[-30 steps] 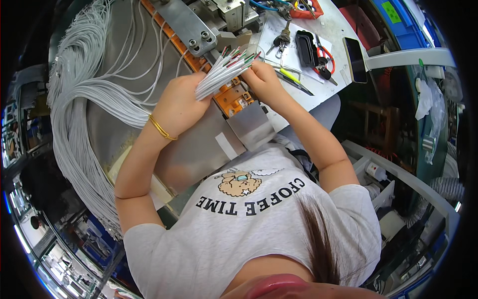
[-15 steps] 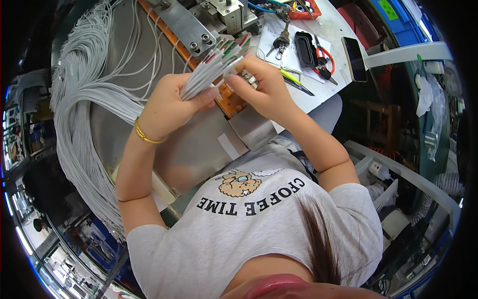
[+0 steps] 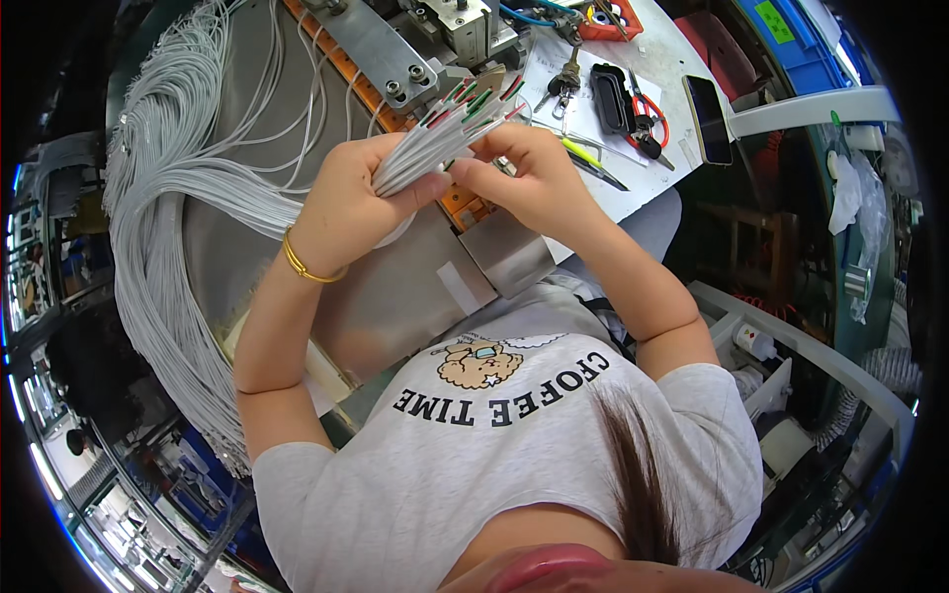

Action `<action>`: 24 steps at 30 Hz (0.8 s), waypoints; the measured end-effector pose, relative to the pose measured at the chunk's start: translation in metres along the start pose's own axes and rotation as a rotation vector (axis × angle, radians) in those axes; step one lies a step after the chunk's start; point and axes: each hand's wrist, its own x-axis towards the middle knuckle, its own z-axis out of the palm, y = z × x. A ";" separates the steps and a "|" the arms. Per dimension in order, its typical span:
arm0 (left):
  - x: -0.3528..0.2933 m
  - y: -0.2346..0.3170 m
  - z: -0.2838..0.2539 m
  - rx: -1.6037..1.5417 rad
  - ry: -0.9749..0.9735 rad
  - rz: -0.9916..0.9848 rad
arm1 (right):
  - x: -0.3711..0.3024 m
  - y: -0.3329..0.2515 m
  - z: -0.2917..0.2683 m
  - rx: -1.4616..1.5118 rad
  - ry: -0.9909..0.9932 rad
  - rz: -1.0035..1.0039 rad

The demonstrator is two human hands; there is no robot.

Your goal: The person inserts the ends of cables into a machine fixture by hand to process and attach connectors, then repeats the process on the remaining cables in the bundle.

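A bunch of white cables [image 3: 431,148] lies in my left hand [image 3: 361,203], whose fingers wrap round it. The cable ends fan out up and to the right, showing red, green and dark inner wires. My right hand [image 3: 529,178] is beside the bunch, its thumb and forefinger pinched together close to the left thumb. What lies between those right fingertips is too small or hidden to make out. Behind my left wrist the long cables run off to a large white cable bundle [image 3: 158,208] on the left side of the metal worktop [image 3: 395,306].
A metal fixture [image 3: 381,59] with bolts stands on an orange strip beyond my hands. Right of it lie keys [image 3: 566,79], a black case [image 3: 612,99], red-handled cutters [image 3: 649,124], a yellow-green pen [image 3: 583,153] and a phone [image 3: 706,119]. A red tray [image 3: 611,22] sits farther back.
The left hand and the cable bunch have shifted slightly to the right. The right fingers have moved from the bunch's upper ends down toward the left thumb.
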 end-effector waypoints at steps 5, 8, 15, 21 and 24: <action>-0.002 0.000 0.002 0.092 0.089 0.035 | -0.002 0.014 0.008 -0.220 0.132 -0.253; -0.002 -0.003 0.002 0.128 0.116 0.062 | -0.001 0.011 0.006 -0.152 0.118 -0.175; 0.000 -0.006 0.004 0.209 0.097 0.161 | -0.001 0.008 0.004 -0.186 0.084 -0.172; -0.002 0.001 0.003 0.066 0.071 0.049 | 0.008 0.016 0.000 -0.309 0.095 -0.307; -0.001 0.003 -0.001 0.118 0.016 0.036 | 0.009 0.022 0.009 -0.255 0.081 -0.337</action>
